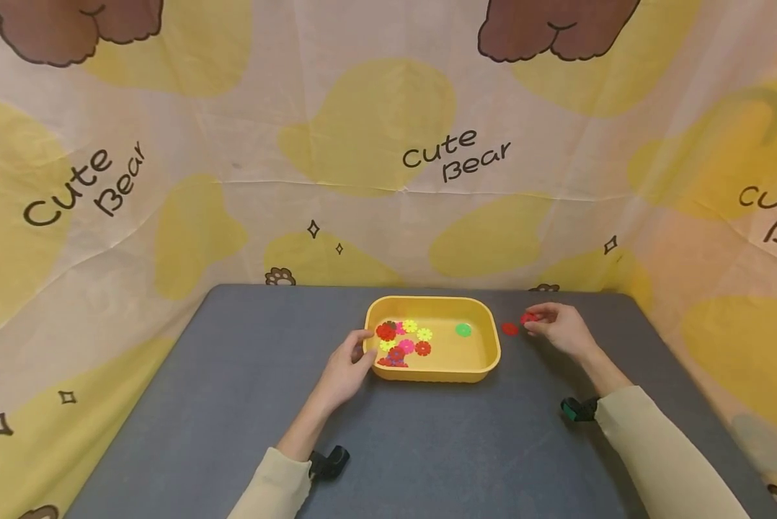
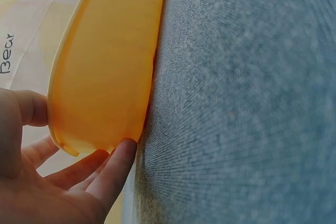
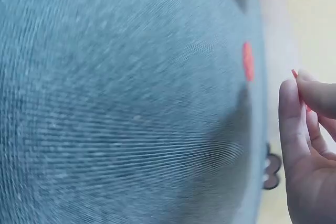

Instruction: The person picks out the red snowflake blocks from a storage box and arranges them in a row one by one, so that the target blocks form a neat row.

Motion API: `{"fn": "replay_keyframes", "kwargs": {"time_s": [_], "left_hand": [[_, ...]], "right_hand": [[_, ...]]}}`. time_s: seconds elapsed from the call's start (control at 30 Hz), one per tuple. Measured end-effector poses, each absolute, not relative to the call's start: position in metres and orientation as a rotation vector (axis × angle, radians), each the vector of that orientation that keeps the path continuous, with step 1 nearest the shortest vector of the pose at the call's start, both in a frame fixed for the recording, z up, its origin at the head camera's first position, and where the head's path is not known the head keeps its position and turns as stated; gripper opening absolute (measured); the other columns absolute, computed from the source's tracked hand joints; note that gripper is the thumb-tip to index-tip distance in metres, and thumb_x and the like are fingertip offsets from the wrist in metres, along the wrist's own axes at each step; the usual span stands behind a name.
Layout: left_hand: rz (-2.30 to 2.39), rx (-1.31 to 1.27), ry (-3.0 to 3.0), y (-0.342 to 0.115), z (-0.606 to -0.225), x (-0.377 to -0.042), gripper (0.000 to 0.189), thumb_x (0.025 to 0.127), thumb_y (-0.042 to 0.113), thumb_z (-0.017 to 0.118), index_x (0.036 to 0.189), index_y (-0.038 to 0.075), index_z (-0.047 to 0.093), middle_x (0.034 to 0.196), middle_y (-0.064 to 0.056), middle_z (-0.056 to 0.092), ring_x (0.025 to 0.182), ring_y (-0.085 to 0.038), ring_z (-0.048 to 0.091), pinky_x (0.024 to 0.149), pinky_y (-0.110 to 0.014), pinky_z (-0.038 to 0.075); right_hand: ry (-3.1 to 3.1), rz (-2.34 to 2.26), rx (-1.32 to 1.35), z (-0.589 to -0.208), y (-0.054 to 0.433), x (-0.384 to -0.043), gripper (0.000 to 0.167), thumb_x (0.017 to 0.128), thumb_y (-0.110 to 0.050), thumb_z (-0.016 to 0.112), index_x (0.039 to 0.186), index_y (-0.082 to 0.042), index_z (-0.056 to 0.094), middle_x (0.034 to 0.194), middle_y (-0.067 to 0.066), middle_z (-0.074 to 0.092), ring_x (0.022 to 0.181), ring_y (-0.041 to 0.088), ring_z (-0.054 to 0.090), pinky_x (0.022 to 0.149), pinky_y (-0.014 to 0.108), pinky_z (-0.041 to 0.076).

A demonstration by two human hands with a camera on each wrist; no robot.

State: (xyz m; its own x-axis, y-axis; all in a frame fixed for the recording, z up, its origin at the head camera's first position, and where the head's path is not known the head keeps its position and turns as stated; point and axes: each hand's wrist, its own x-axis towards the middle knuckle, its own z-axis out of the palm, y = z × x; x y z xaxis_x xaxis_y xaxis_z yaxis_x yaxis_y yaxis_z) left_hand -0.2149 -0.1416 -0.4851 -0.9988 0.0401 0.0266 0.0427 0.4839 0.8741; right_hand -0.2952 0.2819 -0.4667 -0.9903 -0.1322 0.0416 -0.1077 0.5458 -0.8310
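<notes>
A yellow plastic tray (image 1: 435, 375) stands on the table with several small notched plastic discs in it. Most of them, such as a red disc (image 1: 423, 348) and a yellow disc (image 1: 424, 334), lie toward its left end; a green disc (image 1: 463, 330) lies apart on the right. My left hand (image 1: 344, 369) grips the tray's left end, its thumb at the rim and its fingertips against the end wall (image 2: 105, 77). Right of the tray, my right hand (image 1: 562, 330) pinches a red disc (image 1: 527, 317) between thumb and index finger, largely hidden by them in the right wrist view.
Another red disc (image 1: 509, 329) lies flat on the table (image 1: 427, 447), between the tray and my right hand. Behind the table hangs a printed cloth (image 1: 362, 158), which also runs along both sides. Each wrist wears a black strap-on camera (image 1: 329, 463).
</notes>
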Motion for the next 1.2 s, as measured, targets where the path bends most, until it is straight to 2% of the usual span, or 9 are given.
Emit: {"fn": "replay_keyframes", "kwargs": {"time_s": [0.23, 0.43, 0.7, 1.2], "left_hand": [[-1.578, -0.07, -2.71, -0.143, -0.485, -0.214, 0.039, 0.102, 0.027, 0.063, 0.139, 0.015, 0.057, 0.136, -0.01, 0.06, 0.119, -0.027, 0.06, 0.095, -0.049, 0.052], [-1.589, -0.069, -2.709, -0.143, -0.484, -0.213, 0.038, 0.101, 0.028, 0.063, 0.138, 0.018, 0.057, 0.137, -0.009, 0.06, 0.12, -0.028, 0.059, 0.098, -0.05, 0.051], [-1.596, -0.084, -2.699, -0.144, -0.485, -0.214, 0.039, 0.102, 0.028, 0.062, 0.139, 0.017, 0.057, 0.139, -0.01, 0.059, 0.122, -0.029, 0.058, 0.099, -0.051, 0.049], [-1.602, -0.082, -2.708, -0.145, -0.485, -0.213, 0.04, 0.102, 0.028, 0.062, 0.14, 0.017, 0.056, 0.137, -0.01, 0.059, 0.12, -0.028, 0.059, 0.095, -0.05, 0.051]], "right_hand": [[2.771, -1.358, -0.139, -0.484, 0.283, -0.304, 0.036, 0.092, -0.004, 0.073, 0.122, 0.013, 0.063, 0.101, 0.022, 0.07, 0.077, 0.02, 0.071, 0.068, 0.029, 0.058], [2.793, -1.273, -0.157, -0.487, 0.282, -0.306, 0.035, 0.094, -0.005, 0.071, 0.123, 0.014, 0.063, 0.1, 0.022, 0.07, 0.078, 0.024, 0.069, 0.066, 0.032, 0.057], [2.819, -1.145, -0.193, -0.488, 0.285, -0.31, 0.035, 0.095, -0.007, 0.071, 0.122, 0.013, 0.063, 0.095, 0.018, 0.069, 0.074, 0.019, 0.064, 0.064, 0.029, 0.055], [2.835, -1.235, -0.284, -0.471, 0.286, -0.297, 0.033, 0.097, -0.006, 0.066, 0.126, 0.01, 0.063, 0.107, 0.022, 0.069, 0.085, 0.027, 0.068, 0.067, 0.032, 0.057]]}}
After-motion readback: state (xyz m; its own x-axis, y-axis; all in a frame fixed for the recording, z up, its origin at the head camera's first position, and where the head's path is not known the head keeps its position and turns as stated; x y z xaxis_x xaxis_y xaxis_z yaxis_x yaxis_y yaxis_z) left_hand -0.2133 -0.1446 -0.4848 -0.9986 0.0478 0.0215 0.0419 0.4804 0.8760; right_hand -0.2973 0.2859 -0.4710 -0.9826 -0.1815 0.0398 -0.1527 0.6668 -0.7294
